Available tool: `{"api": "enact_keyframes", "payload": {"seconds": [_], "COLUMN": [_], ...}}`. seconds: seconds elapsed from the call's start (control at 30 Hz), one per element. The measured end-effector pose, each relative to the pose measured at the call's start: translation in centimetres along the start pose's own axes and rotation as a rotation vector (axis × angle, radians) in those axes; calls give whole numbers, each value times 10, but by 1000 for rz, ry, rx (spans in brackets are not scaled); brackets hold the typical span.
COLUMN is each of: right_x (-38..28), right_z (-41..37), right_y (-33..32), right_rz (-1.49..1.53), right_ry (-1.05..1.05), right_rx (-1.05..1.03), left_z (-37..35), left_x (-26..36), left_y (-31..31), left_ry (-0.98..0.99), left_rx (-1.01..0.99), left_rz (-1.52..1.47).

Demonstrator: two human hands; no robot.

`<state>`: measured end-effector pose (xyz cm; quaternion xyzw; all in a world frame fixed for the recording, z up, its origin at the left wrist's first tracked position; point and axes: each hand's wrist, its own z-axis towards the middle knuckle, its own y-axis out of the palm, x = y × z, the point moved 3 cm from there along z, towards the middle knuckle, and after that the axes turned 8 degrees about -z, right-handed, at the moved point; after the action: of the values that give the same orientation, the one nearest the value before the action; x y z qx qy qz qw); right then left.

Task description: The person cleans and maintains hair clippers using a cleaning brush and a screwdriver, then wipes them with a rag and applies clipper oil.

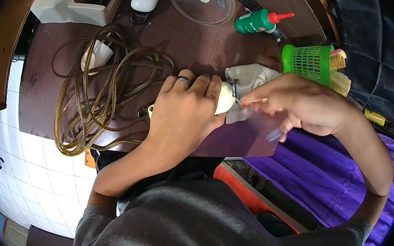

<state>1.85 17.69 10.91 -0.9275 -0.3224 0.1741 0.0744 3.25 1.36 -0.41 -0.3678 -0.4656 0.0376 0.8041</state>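
Hands (184, 105) at clipper (226, 99), near table edge (244, 146); cable (113, 84) crowds left.

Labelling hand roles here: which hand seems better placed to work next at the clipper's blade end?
Probably the right hand: it holds a motion-blurred tool beside the blade end, while the left hand grips the clipper from above.

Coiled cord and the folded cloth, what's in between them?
In the head view, the left hand lies between the coiled cord and the folded cloth, wrapped over a cream clipper whose blade end overlaps the cloth in the picture.
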Motion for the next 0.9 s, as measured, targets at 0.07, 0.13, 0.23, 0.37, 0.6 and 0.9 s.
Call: {"api": "enact_keyframes", "payload": {"seconds": [0.07,0.13,0.23,0.37,0.6,0.9], "right_x": [16,20,18,64,101,114], "right_z": [2,8,7,38,71,44], "right_y": [10,19,47,86,132,125], "right_rz": [54,106,472,385,766,-331], "right_ry": [4,29,-47,-485,-868,-601], "right_rx": [-63,-111,141,324,747,1263], "left_z": [0,0,0,0,4,4], "left_x": [-1,0,3,-4,5,9], "left_y": [-1,-2,0,4,6,5], "left_ry": [4,-61,-101,-69,-67,21], "left_rx": [19,-61,-85,-66,9,70], "left_rz": [13,14,27,114,187,268]}}
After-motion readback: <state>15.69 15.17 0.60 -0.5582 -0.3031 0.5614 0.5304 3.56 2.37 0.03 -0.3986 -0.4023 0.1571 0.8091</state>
